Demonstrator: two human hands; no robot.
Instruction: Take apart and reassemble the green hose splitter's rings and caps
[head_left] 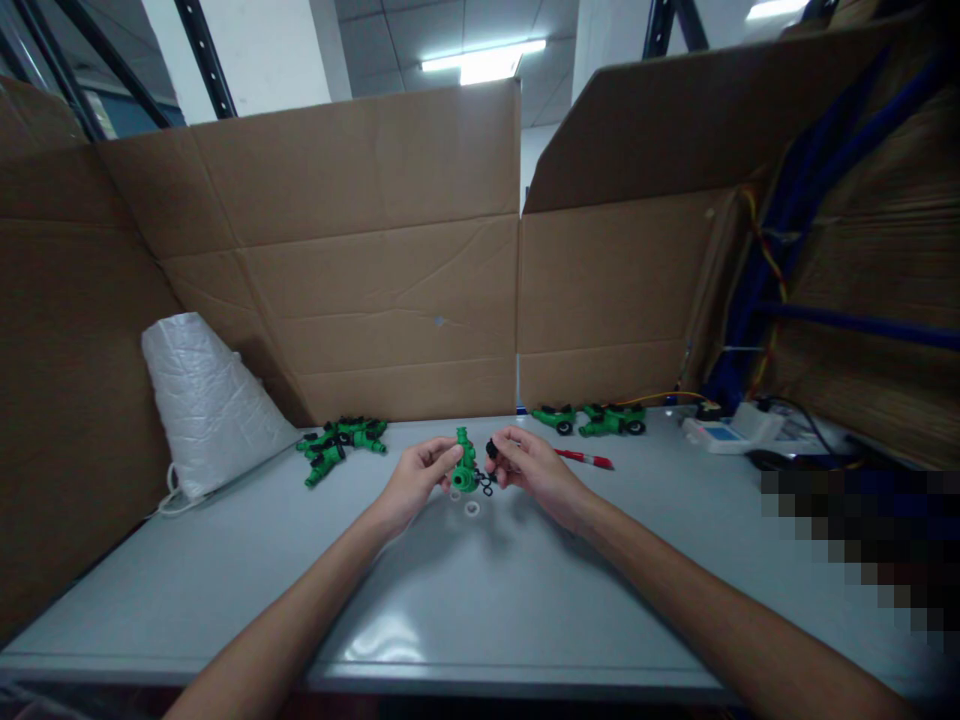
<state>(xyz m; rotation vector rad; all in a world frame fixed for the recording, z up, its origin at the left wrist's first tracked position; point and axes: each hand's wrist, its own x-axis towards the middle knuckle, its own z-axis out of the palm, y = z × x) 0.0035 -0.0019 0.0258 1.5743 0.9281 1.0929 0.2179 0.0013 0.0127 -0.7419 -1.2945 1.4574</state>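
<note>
Between thumb and fingers, my left hand [420, 475] grips a green plastic fitting [464, 465] with a round opening at its lower end, held above the table. Close on its right, my right hand [536, 470] pinches a small black cap [491, 449]. Small black rings [487, 490] hang between the fitting and my right fingers; what they are fixed to I cannot make out. A white ring [472, 509] lies on the table under the fitting, with a second one partly hidden near my left fingertips.
Several green and black fittings [326, 455] lie at the back left, and more green fittings [592, 420] at the back right. A red pen [585, 459] is behind my right hand. A white padded bag [210, 400] stands left; a power strip [739, 430] sits right. Cardboard walls [375, 300] surround the table.
</note>
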